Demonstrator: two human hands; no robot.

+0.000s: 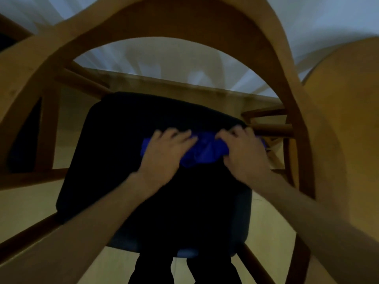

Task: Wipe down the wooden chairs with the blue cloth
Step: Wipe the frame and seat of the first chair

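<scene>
- Head view looks down through the arched back of a wooden chair onto its dark seat cushion, where the blue cloth lies bunched near the far edge.
- Left hand rests on the cloth's left end with fingers fairly straight, pressing; right hand has its fingers curled on the right end — it looks like a grip, though blur softens the detail.
- Risk: the cloth is wadded between the hands, so a stroke may drag only a narrow ridge and miss most of the surface.
- Risk: the cloth sits on the cushion, not on wood — the frame could go unwiped.
- Room is tight on the right, where side rungs and the curved back upright stand close to the knuckles; a second chair back crowds further right.
- Leftward and toward the person the cushion is open.
</scene>
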